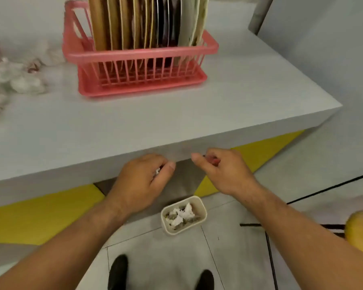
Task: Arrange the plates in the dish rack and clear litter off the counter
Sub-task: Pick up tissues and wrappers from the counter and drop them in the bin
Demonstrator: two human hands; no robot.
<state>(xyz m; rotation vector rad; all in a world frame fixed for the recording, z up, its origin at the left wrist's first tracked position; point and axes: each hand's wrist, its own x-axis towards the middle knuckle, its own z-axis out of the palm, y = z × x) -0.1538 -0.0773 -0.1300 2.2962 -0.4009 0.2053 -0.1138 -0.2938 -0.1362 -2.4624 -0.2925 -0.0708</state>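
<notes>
"Grey-white counter: what's noted on it?"

"A pink dish rack is set toward the back, approx. centre. Plates are stood upright in it, edge-on, packed side by side. Crumpled white tissues are seen at the far left, well apart from the rack."

"And below the top?"

"Yellow panels are seen under the counter's front edge. Pale floor tiles w/ dark joints are crossed by a black cable at right. A small cream bin is stood on the tiles, w/ crumpled paper in it. Two dark shoes are seen at the bottom. A plain grey wall is seen beyond the counter's right end."

"Hands?"

"Both are held before the counter's front edge, above the bin. Left hand: fingers are curled round a white scrap, only partly seen. Right hand: fingers are curled, thumb stuck out. A reddish bit is glimpsed betw. the fingers, but whether it's gripped can't be told."
</notes>
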